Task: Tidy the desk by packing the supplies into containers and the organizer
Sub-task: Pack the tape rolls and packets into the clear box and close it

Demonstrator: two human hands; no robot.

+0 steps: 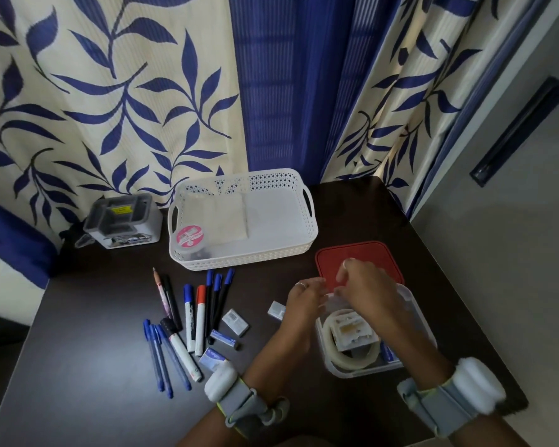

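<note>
A clear plastic container [413, 321] stands on the dark desk at the right, holding a roll of tape [333, 353] and a white block [352, 330]. Its red lid [333, 256] lies flat just behind it. My left hand [304, 300] and my right hand [367, 290] meet over the container's far left corner. Between their fingertips they pinch a small clear packet [329, 298], blurred and partly hidden. Pens and markers [191, 317] and small erasers and boxes [236, 322] lie loose to the left.
A white lattice basket [307, 233] at the back holds a pink-lidded tub [189, 237] and a pale flat pad. The grey organizer [123, 221] sits at the back left. Curtains hang behind the desk. The desk's right edge runs close to the container.
</note>
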